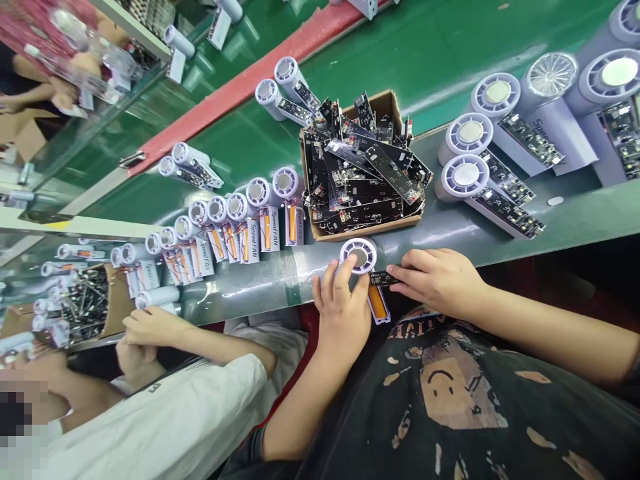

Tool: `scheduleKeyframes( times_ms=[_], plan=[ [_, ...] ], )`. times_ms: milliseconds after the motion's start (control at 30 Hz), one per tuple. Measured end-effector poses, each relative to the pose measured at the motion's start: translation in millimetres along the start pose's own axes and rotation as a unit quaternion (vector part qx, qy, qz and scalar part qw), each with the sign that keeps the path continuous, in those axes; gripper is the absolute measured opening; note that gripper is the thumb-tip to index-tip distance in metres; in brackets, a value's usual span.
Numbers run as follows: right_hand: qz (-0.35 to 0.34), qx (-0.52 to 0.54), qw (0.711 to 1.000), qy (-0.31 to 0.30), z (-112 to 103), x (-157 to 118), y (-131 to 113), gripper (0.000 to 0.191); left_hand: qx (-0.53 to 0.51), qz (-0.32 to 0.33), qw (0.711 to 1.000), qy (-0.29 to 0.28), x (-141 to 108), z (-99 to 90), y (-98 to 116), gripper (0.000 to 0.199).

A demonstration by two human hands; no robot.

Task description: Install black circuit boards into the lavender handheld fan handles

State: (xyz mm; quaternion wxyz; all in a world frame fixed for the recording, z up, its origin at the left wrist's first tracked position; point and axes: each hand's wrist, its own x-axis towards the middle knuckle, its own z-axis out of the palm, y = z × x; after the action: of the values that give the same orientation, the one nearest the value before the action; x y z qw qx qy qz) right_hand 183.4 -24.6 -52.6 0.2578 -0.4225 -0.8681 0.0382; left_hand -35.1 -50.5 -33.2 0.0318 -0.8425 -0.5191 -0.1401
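My left hand (343, 303) is wrapped round a pale lilac handheld fan (369, 248) at the bench edge, its fingers on the round grille. The fan's open handle shows an orange battery (379, 303) inside. In my right hand (435, 280), a small black circuit board (381, 279) is pinched between the fingertips. That board lies across the handle just below the fan head, its right end hidden by my fingers. Just beyond the fan, an open cardboard box (367, 233) is heaped with black circuit boards (365, 163).
Fans with orange batteries and wires (257, 193) stand in a row to the left. Fans with boards fitted (467, 177) lie at the right. Behind the bench runs a green conveyor (240, 130) with a red rail (240, 83). A co-worker in a white shirt (185, 413) sits close on my left.
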Motion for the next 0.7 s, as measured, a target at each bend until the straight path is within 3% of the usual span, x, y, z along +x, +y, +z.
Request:
scheduleKeyframes(
  times_ms=[67,133,200,333,567,700],
  plan=[
    [0.014,-0.001,1.000,-0.006,-2,-2,-2,0.027,-0.093,0.016,0.996,0.008,2,-2.9,-7,0.042],
    [0.025,-0.006,1.000,-0.011,-4,-2,-3,0.027,-0.128,0.052,0.989,0.055,7,-3.7,-16,0.057],
    [0.032,-0.014,0.999,-0.019,-6,-2,-5,0.026,-0.084,0.100,0.989,0.076,15,-2.2,-24,0.062],
    [0.052,-0.031,0.998,-0.035,-17,1,-11,0.027,-0.014,0.168,0.985,0.020,34,1.2,-33,0.049],
    [0.091,-0.024,0.994,-0.063,-30,0,-14,0.020,-0.049,0.037,0.997,0.055,36,1.9,-24,0.042],
    [0.090,0.008,0.995,-0.051,-27,2,-10,0.019,-0.149,0.014,0.989,0.011,35,6.0,-19,0.038]
  ],
)
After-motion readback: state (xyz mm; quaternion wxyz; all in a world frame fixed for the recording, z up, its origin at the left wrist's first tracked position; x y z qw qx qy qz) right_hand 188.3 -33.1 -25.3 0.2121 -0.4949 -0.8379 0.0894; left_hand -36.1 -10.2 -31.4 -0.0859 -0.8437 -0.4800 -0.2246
